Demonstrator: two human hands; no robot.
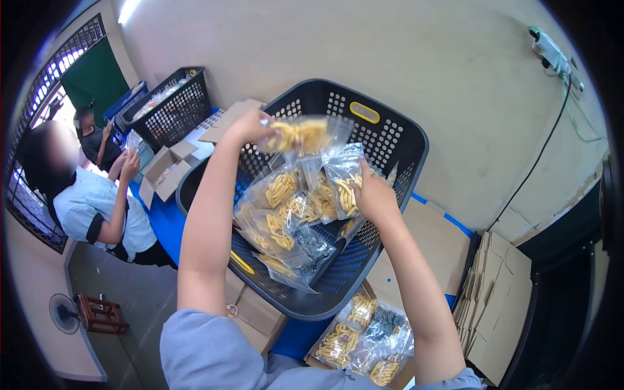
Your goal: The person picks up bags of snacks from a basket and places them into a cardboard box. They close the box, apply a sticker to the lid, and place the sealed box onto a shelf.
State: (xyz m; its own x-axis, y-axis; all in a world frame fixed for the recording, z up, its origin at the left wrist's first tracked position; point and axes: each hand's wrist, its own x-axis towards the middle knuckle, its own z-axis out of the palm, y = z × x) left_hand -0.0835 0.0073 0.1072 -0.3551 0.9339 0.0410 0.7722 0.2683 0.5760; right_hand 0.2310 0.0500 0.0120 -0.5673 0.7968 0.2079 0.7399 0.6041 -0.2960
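Note:
My left hand [250, 127] is closed on the edge of a clear plastic bag of yellow pieces [302, 135], lifted over the basket and blurred by motion. With thumb and fingers, my right hand [376, 196] grips another clear bag of yellow finger-shaped pieces [346, 185], held upright inside the basket. Both hands are at the large black perforated basket [406, 140], which has yellow-lined handle slots. Beneath them lies a pile of similar bags [279, 188]. A bag of dark grey pieces [315, 252] rests near the front of that pile.
An open carton of filled bags [338, 348] stands below the basket. Flattened cardboard [497, 299] leans at right. At left are a small open box [166, 170], another black basket [172, 110] and a person in a light-blue top [107, 201], with another person behind.

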